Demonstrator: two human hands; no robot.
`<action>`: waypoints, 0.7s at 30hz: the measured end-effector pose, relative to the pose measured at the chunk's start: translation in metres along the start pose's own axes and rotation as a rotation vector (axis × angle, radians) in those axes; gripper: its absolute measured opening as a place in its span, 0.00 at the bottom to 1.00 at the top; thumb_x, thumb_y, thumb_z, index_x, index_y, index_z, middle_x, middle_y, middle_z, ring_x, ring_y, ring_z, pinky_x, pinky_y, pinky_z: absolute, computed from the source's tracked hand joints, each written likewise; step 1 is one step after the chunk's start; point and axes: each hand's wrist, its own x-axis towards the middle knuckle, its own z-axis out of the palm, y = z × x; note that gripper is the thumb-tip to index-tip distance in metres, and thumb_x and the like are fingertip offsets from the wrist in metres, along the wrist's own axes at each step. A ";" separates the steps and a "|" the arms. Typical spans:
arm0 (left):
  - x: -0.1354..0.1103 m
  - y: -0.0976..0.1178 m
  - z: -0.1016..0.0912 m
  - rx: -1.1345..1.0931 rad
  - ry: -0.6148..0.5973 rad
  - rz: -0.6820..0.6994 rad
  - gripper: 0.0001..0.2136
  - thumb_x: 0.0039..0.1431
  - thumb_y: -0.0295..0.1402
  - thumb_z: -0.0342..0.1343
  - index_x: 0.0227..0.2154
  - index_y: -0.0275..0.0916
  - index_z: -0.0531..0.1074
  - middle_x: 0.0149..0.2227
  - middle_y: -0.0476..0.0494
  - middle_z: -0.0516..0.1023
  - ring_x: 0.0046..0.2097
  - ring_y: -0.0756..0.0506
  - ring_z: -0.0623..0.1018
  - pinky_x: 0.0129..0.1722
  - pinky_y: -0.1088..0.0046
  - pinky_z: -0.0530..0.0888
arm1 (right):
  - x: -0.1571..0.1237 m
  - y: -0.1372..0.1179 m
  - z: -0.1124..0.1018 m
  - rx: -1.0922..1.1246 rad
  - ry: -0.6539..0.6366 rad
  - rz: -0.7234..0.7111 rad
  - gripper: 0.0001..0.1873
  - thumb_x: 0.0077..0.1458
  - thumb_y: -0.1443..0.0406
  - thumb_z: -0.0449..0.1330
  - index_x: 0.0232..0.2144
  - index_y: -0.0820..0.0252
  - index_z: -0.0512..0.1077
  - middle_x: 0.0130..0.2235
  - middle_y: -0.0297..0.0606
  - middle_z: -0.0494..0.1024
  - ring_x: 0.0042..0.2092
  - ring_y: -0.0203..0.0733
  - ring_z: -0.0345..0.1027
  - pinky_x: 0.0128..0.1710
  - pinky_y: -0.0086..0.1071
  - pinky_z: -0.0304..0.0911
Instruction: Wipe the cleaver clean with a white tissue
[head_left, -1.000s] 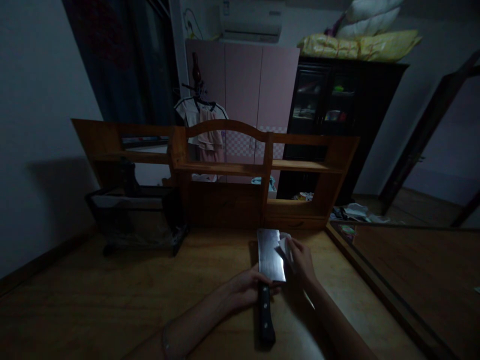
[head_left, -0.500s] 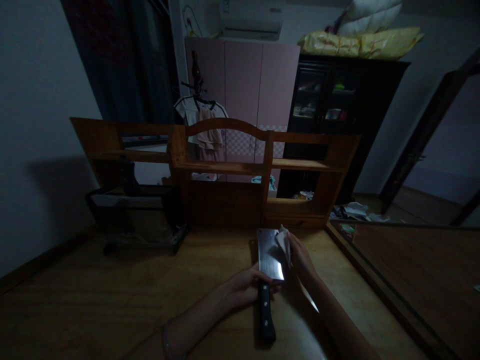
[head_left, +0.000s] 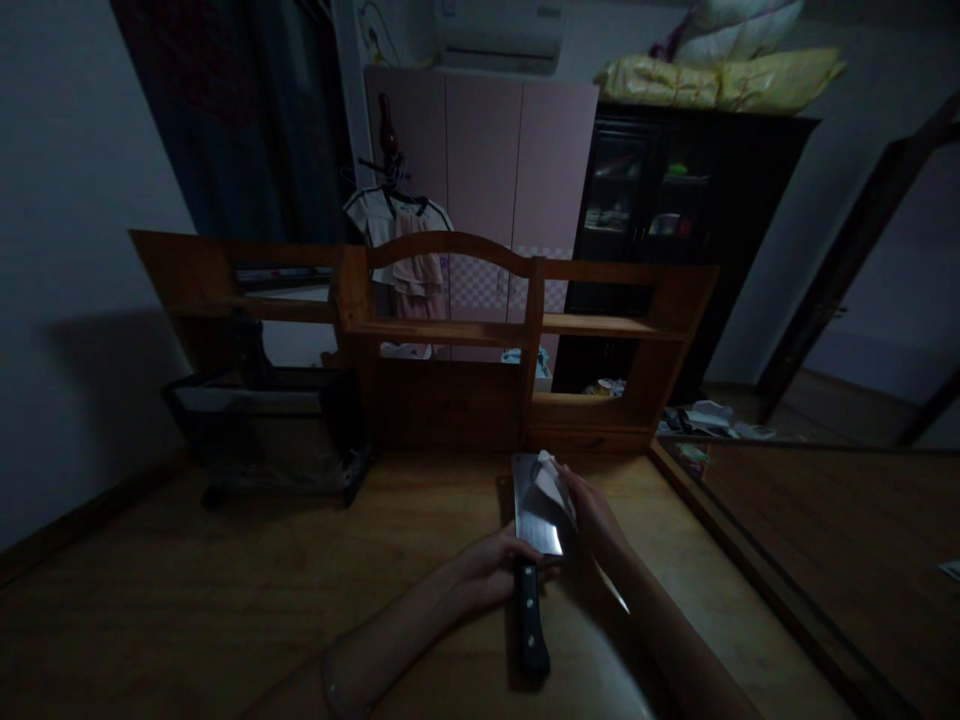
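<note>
A cleaver [head_left: 536, 535] with a broad shiny blade and a black, riveted handle is held over the wooden tabletop [head_left: 420, 520], its handle toward me. My left hand [head_left: 499, 567] is closed on it where blade and handle meet, thumb on top and fingers beneath. My right hand [head_left: 592, 515] pinches a white piece of tissue or cloth [head_left: 551, 482], which lies against the upper part of the blade. The fingertips of the right hand are partly hidden behind the white piece.
At the back of the table stands a wooden shelf unit [head_left: 442, 328]. A dark-framed rack or box [head_left: 262, 425] with a black object on it sits at the left. A raised wooden edge [head_left: 720, 535] runs along the right side.
My right hand has moved left with the white piece, from the blade's right edge further across the blade. My left hand and the cleaver have stayed nearly still.
</note>
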 end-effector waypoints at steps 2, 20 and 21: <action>0.000 0.000 0.000 -0.002 -0.001 -0.007 0.33 0.39 0.12 0.55 0.50 0.41 0.61 0.45 0.41 0.74 0.45 0.42 0.77 0.48 0.65 0.69 | 0.000 0.005 0.000 -0.017 0.017 -0.008 0.26 0.46 0.52 0.63 0.43 0.63 0.75 0.44 0.44 0.78 0.45 0.52 0.70 0.42 0.36 0.65; 0.003 -0.003 -0.006 0.005 -0.010 -0.019 0.34 0.39 0.13 0.55 0.52 0.41 0.61 0.44 0.41 0.74 0.44 0.42 0.77 0.46 0.65 0.70 | 0.009 0.031 -0.011 0.049 0.198 0.024 0.32 0.44 0.59 0.64 0.52 0.56 0.61 0.39 0.40 0.76 0.36 0.47 0.73 0.34 0.38 0.67; 0.003 -0.003 -0.007 0.007 -0.010 -0.015 0.34 0.39 0.13 0.55 0.52 0.42 0.61 0.44 0.41 0.74 0.44 0.42 0.77 0.46 0.66 0.70 | 0.008 0.029 -0.011 0.040 0.195 0.030 0.31 0.44 0.60 0.64 0.51 0.56 0.62 0.39 0.40 0.76 0.35 0.46 0.73 0.34 0.38 0.67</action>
